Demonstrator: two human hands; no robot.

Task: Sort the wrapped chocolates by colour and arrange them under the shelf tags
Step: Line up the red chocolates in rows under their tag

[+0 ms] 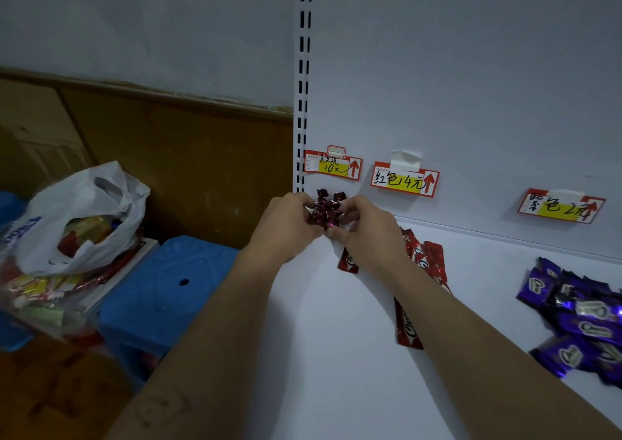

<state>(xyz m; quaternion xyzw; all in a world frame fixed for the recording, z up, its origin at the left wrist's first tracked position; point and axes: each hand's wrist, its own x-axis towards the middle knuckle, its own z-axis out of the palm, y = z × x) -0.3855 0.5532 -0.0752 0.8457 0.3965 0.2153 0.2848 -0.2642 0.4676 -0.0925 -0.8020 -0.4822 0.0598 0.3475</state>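
Both bare forearms [208, 321] reach to the back left corner of the white metal shelf [336, 355]. The left hand [289, 224] and right hand [365, 227], equally near, pinch a cluster of dark maroon foil twist-wrapped chocolates [324, 209] between curled fingertips. The cluster stands upright, directly below the leftmost red-and-yellow paper tag [333, 165]. Right of the fingers lie red flat wrapped bars [427, 257], and purple wrapped chocolates [579, 311] are well apart.

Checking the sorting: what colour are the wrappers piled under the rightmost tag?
Purple wrappers with silver print, head view.
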